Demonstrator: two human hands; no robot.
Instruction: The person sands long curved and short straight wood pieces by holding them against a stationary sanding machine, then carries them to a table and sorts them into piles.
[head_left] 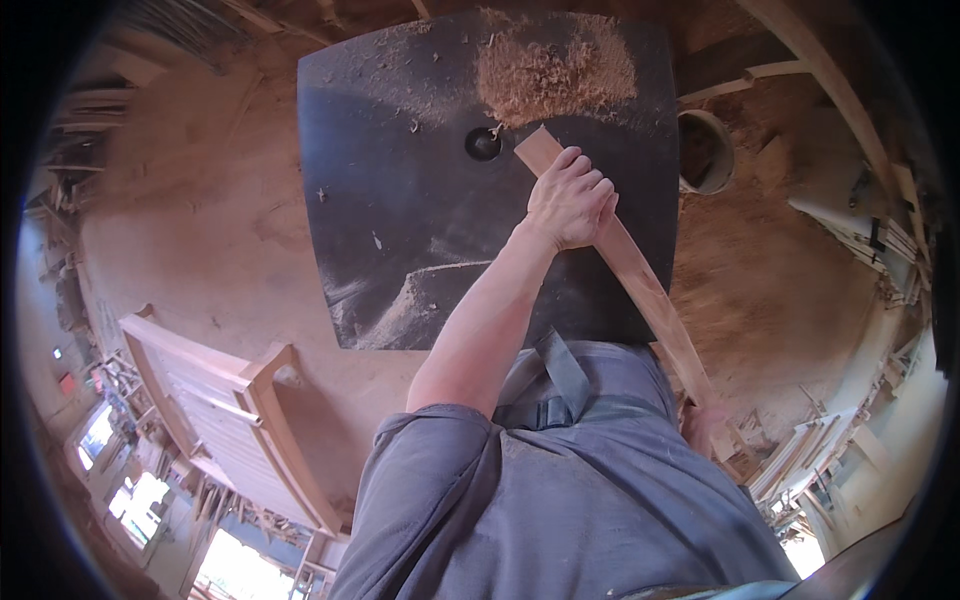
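Observation:
My left hand point(574, 202) is wrapped round a long wooden board point(650, 297), close to the board's far end. The board slants across a dark machine table point(400, 210), its tip just right of a round opening point(483, 144) with a dark fitting inside. Its near part passes over the table's front edge and along my right side. Next to that near end is my right hand point(704, 428), smeared by motion and partly hidden by my body, so its fingers do not show clearly.
Wood shavings point(556, 75) are heaped at the table's far side, with sawdust scattered nearer. A round bin point(705, 152) stands right of the table. A wooden frame with slats point(225, 410) is at the lower left. Stacked timber point(815, 450) lies at the lower right.

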